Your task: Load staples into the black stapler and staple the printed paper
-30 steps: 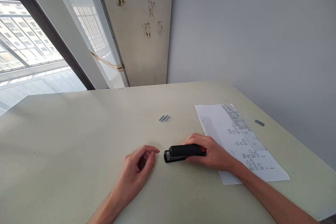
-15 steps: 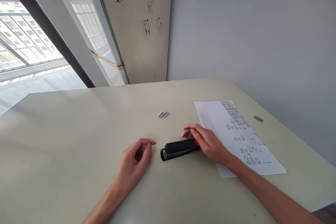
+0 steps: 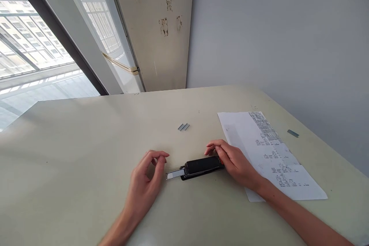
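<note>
A black stapler (image 3: 203,165) lies on the table, its metal staple tray (image 3: 175,174) sticking out of the front end to the left. My right hand (image 3: 235,161) grips the stapler's rear end, with the thumb at a small orange-red part there that is mostly covered. The index finger curls above the stapler's back. Just left of the tray rests my left hand (image 3: 147,177), fingers curled and thumb close to the index fingertip. Nothing shows between them, and the hand stays apart from the tray.
Small strips of staples (image 3: 183,127) lie beyond the stapler. A printed paper sheet (image 3: 242,134) sits partly under my right forearm. Farther right is another staple strip (image 3: 293,133). The pale table (image 3: 86,142) meets a grey wall (image 3: 273,34), with a window at left.
The metal staple tray has slid out of the stapler's front end toward my left hand. Both hands hold nearly the same poses, and the whole view has shifted slightly.
</note>
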### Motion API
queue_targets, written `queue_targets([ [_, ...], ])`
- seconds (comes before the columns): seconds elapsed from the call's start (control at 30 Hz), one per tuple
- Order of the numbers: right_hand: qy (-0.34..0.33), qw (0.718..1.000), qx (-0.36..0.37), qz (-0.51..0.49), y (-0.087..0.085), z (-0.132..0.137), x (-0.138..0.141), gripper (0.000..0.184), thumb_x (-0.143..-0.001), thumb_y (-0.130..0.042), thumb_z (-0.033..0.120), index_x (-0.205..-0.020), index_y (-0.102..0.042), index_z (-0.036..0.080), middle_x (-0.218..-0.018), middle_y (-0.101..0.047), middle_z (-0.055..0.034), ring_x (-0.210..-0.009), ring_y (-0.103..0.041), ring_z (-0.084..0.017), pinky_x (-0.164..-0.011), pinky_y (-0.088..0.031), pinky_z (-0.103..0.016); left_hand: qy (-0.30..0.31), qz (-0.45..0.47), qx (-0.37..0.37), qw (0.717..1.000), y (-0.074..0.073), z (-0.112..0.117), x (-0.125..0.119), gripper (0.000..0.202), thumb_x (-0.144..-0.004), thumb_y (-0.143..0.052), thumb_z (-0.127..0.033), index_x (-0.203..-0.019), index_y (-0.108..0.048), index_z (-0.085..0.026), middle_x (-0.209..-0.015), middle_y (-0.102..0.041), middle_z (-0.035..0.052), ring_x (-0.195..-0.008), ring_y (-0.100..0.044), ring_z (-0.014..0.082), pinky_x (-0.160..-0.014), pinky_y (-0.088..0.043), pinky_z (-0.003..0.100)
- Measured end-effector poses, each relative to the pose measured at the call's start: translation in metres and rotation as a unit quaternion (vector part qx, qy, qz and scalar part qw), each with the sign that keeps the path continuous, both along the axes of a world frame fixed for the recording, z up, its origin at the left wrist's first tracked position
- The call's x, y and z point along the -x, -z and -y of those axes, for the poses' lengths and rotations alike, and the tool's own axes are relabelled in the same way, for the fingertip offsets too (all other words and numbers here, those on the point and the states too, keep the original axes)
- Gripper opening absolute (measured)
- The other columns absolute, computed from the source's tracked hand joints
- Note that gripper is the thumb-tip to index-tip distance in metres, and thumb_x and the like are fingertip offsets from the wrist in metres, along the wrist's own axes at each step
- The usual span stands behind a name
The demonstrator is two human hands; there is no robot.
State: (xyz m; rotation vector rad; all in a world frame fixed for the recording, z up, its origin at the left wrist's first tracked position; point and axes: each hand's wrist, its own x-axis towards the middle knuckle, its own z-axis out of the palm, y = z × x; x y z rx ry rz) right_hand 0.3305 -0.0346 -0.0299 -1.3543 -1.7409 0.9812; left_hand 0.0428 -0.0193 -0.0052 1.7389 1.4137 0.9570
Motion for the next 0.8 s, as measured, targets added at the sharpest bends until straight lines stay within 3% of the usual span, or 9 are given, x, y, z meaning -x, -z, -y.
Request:
queue_targets([
  [0.07,-0.010,1.000,-0.005,0.008,-0.002,0.001,-0.001,0.031,-0.114,-0.034,0.042,-0.130,-0.057,0.029,-0.113,-0.074,-0.0055,-0.101,-0.069,-0.021,-0.087,-0.055,-0.037,0.017,0.009,0.023,1.000,0.001,0.000,0.000,0.030,-0.105,-0.050,-0.046,-0.103,-0.069,-0.023,-0.096,-0.069,0.0041,-0.085,-0.062,0.0197,-0.072,-0.047,0.029],
  [0.2,-0.103,0.987,-0.083,0.093,-0.007,0.000,-0.003,0.029,-0.102,-0.065,0.045,-0.125,-0.061,0.029,-0.112,-0.073,-0.0058,-0.097,-0.066,-0.023,-0.082,-0.053,-0.036,0.045,0.022,0.071,0.996,0.002,0.000,0.002,0.034,-0.107,-0.047,-0.051,-0.107,-0.069,-0.024,-0.101,-0.071,0.0038,-0.087,-0.063,0.0198,-0.071,-0.047,0.029],
  [0.3,-0.117,0.978,-0.121,0.122,-0.011,0.000,-0.001,0.020,-0.100,-0.069,0.041,-0.114,-0.067,0.027,-0.101,-0.073,-0.0044,-0.088,-0.064,-0.022,-0.078,-0.050,-0.035,0.044,0.054,0.105,0.992,0.001,0.000,0.004,0.038,-0.107,-0.048,-0.055,-0.112,-0.071,-0.025,-0.114,-0.074,0.0056,-0.109,-0.065,0.0242,-0.087,-0.050,0.031],
  [0.4,-0.068,0.993,-0.034,0.088,-0.018,0.003,0.006,0.023,-0.099,-0.069,0.048,-0.107,-0.069,0.026,-0.088,-0.071,-0.0024,-0.076,-0.061,-0.019,-0.065,-0.047,-0.031,0.043,0.203,0.161,0.965,0.001,-0.002,0.003,0.040,-0.106,-0.052,-0.055,-0.114,-0.074,-0.023,-0.126,-0.074,0.0084,-0.125,-0.063,0.0278,-0.107,-0.048,0.037],
  [0.5,-0.036,0.985,0.168,-0.030,-0.028,0.006,0.017,0.036,-0.095,-0.069,0.058,-0.099,-0.067,0.023,-0.081,-0.070,-0.0016,-0.071,-0.065,-0.018,-0.060,-0.050,-0.028,0.047,0.427,0.250,0.868,0.003,-0.004,-0.004,0.039,-0.104,-0.057,-0.052,-0.111,-0.076,-0.019,-0.120,-0.076,0.0112,-0.123,-0.067,0.0298,-0.109,-0.052,0.042],
  [0.57,-0.060,0.940,0.302,-0.147,-0.032,0.009,0.023,0.043,-0.093,-0.070,0.062,-0.098,-0.063,0.020,-0.080,-0.074,-0.0032,-0.070,-0.072,-0.020,-0.061,-0.056,-0.029,0.037,0.533,0.329,0.779,0.004,-0.004,-0.008,0.035,-0.103,-0.060,-0.046,-0.109,-0.077,-0.016,-0.112,-0.078,0.0118,-0.118,-0.072,0.0291,-0.107,-0.056,0.042],
  [0.63,-0.099,0.885,0.387,-0.241,-0.033,0.010,0.027,0.048,-0.091,-0.073,0.063,-0.101,-0.060,0.018,-0.078,-0.076,-0.0057,-0.067,-0.076,-0.022,-0.059,-0.060,-0.029,0.015,0.590,0.395,0.705,0.003,-0.003,-0.010,0.031,-0.103,-0.060,-0.038,-0.107,-0.077,-0.013,-0.110,-0.078,0.0123,-0.114,-0.075,0.0271,-0.106,-0.058,0.039],
  [0.7,-0.126,0.846,0.428,-0.292,-0.031,0.012,0.029,0.051,-0.090,-0.073,0.063,-0.104,-0.059,0.017,-0.075,-0.076,-0.0065,-0.063,-0.077,-0.022,-0.055,-0.060,-0.027,-0.009,0.614,0.433,0.660,0.002,-0.001,-0.011,0.029,-0.105,-0.058,-0.033,-0.106,-0.076,-0.011,-0.111,-0.077,0.0132,-0.111,-0.076,0.0246,-0.104,-0.060,0.035],
  [0.8,-0.131,0.812,0.464,-0.330,-0.026,0.013,0.031,0.051,-0.092,-0.072,0.063,-0.107,-0.058,0.017,-0.075,-0.073,-0.0042,-0.060,-0.078,-0.020,-0.053,-0.060,-0.024,-0.040,0.623,0.462,0.630,-0.001,0.001,-0.010,0.028,-0.106,-0.056,-0.032,-0.105,-0.074,-0.010,-0.108,-0.076,0.0130,-0.104,-0.078,0.0217,-0.101,-0.061,0.032],
])
